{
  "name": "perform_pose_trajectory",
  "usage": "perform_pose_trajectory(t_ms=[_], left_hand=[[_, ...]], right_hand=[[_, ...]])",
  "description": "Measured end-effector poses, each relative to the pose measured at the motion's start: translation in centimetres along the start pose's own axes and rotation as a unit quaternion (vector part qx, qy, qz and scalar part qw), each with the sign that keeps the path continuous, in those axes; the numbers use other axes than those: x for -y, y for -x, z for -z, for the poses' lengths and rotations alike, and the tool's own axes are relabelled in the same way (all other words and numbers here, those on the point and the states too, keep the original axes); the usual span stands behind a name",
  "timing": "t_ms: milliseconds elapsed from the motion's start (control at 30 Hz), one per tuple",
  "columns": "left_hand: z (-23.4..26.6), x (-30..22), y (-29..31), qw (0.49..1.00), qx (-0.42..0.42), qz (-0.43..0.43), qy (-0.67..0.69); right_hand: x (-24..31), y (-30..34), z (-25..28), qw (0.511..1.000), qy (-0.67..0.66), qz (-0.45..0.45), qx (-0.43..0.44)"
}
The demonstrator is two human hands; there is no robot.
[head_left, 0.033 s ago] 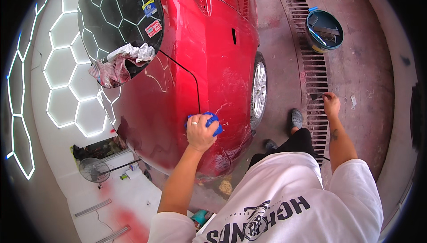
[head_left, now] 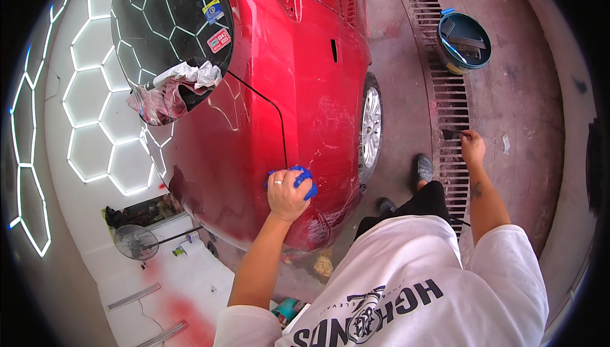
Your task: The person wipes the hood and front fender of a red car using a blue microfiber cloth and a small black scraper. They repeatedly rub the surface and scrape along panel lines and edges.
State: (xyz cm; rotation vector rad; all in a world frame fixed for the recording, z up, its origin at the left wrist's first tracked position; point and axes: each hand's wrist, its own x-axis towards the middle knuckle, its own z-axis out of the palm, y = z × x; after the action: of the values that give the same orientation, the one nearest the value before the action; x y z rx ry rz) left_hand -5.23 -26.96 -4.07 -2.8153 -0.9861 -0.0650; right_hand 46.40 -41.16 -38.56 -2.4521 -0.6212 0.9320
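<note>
My left hand [head_left: 287,197], with a ring on one finger, is closed around a crumpled blue cloth [head_left: 305,183]. It presses the cloth against the front corner of a red car [head_left: 324,124], just below the dark curved panel gap. Whitish wet streaks and smears mark the paint around the cloth. Off to the right, away from the car, my right hand [head_left: 472,150] grips a small flat dark blade [head_left: 452,135] between its fingers. The blade hangs above the floor grate; its exact kind is too small to make out.
Crumpled paper and cloth [head_left: 181,86] lie on the windshield's lower edge [head_left: 127,35]. A dark bucket [head_left: 483,32] with tools in it stands beside the floor grate [head_left: 450,93]. A pedestal fan [head_left: 135,241] is at the lower left. The car's wheel [head_left: 371,124] is near my feet.
My left hand and the blue cloth have shifted slightly down the panel, toward me. My right hand, still on the dark blade, has barely moved.
</note>
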Motion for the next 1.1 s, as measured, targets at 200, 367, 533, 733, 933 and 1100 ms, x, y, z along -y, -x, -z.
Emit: perform_pose_trajectory(t_ms=[200,367,533,733,933,1100], left_hand=[[1.4,-0.9,4.6,0.999,0.039,0.001,0.028],[3.3,2.3,-2.4,0.994,-0.019,0.019,0.107],[5.9,8.7,-14.0,0.957,-0.25,0.092,0.112],[2.0,14.0,-13.3,0.969,-0.232,0.077,-0.024],[1.3,13.7,-13.7,0.96,-0.265,0.085,0.004],[1.1,14.0,-13.5,0.956,-0.278,0.092,0.009]], right_hand=[[5.6,2.1,-2.5,0.987,-0.084,0.108,-0.083],[18.0,9.4,-3.8,0.969,-0.175,0.174,0.024],[29.7,15.4,-9.6,0.881,-0.39,0.203,0.173],[39.7,26.0,-7.9,0.874,-0.192,0.446,0.0],[38.7,30.1,-12.3,0.879,-0.017,0.474,-0.043],[34.3,35.9,-13.7,0.878,0.077,0.471,-0.028]])
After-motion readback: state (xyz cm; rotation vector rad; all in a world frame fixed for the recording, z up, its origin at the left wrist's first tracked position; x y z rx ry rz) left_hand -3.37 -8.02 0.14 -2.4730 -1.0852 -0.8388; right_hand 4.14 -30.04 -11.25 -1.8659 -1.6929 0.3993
